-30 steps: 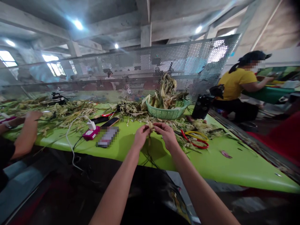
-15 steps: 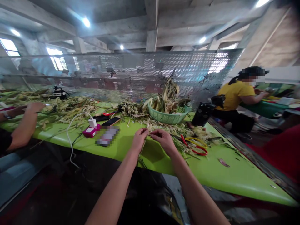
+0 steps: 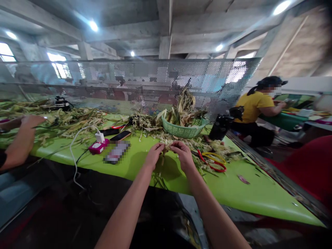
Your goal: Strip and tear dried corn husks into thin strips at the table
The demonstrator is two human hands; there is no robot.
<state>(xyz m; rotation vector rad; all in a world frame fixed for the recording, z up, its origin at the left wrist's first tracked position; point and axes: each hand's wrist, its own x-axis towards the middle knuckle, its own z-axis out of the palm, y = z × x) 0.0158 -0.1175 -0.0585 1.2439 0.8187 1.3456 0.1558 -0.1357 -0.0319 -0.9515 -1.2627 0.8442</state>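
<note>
Close together over the green table (image 3: 243,204), both of my hands pinch a small pale piece of dried plant husk (image 3: 166,144). My left hand (image 3: 155,154) has its fingertips closed on the left side of it, and a strand hangs down below. From the right, my right hand (image 3: 182,154) pinches the piece between thumb and fingers. Scattered leaf scraps lie behind and to the right of my hands. Beyond them stands a green basket (image 3: 183,130) heaped with dried husks (image 3: 185,107).
Red-and-yellow-handled scissors (image 3: 215,162) lie right of my hands. Phones (image 3: 117,152), a pink power block (image 3: 98,146) with a white cable, and husk piles (image 3: 75,121) are at left. A black camera-like object (image 3: 220,127) stands behind. People sit at both sides.
My hands have moved slightly apart around the husk piece, and more of the strand shows below it. The whole view has shifted a little.
</note>
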